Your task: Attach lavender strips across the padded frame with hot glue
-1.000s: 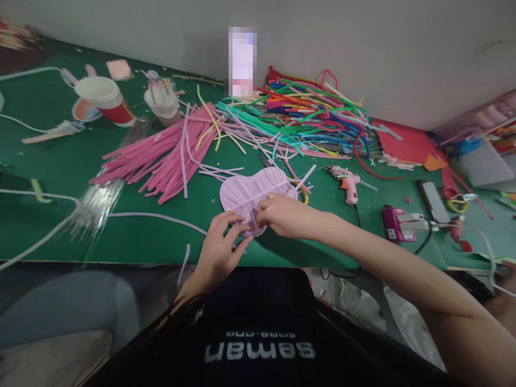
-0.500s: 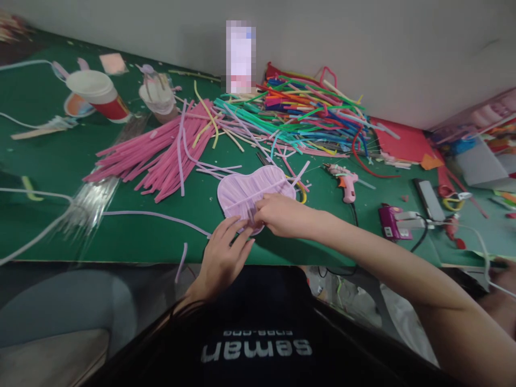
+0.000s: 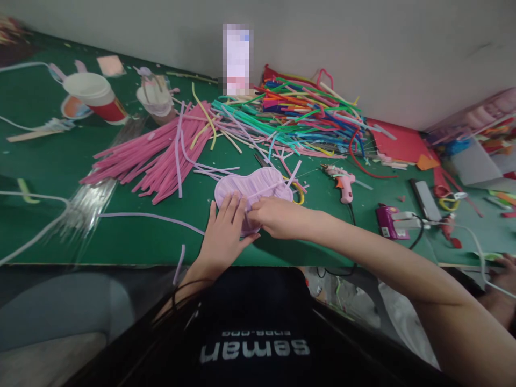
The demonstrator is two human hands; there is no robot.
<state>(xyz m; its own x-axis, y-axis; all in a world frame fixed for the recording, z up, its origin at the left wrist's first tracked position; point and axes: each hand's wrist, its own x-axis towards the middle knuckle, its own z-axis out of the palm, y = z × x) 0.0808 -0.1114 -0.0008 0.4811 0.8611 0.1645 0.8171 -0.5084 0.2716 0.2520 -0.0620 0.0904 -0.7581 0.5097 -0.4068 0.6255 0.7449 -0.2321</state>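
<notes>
A lilac shape made of side-by-side fuzzy strips (image 3: 258,183) lies near the table's front edge, with a strip running across it. My left hand (image 3: 228,226) rests flat on its left part, fingers stretched out and thumb apart. Over its lower middle, my right hand (image 3: 274,216) is closed, fingers curled down against the strips; what its fingertips hold, if anything, is hidden. Loose lilac strips (image 3: 153,216) lie to the left. Yellow-handled scissors (image 3: 299,192) are partly tucked behind the shape's right end.
Pink strips (image 3: 161,156) lie left, a multicoloured strip pile (image 3: 306,115) behind. A pink glue gun (image 3: 344,185), purple box (image 3: 389,221) and red sheet (image 3: 395,141) are right. Paper cup (image 3: 97,97) stands back left. Another person's hand (image 3: 503,274) shows far right.
My left hand has moved up and left onto the lilac shape and flattened, its fingers more outstretched. My right hand stays closed at the shape's lower middle. The view has shifted slightly.
</notes>
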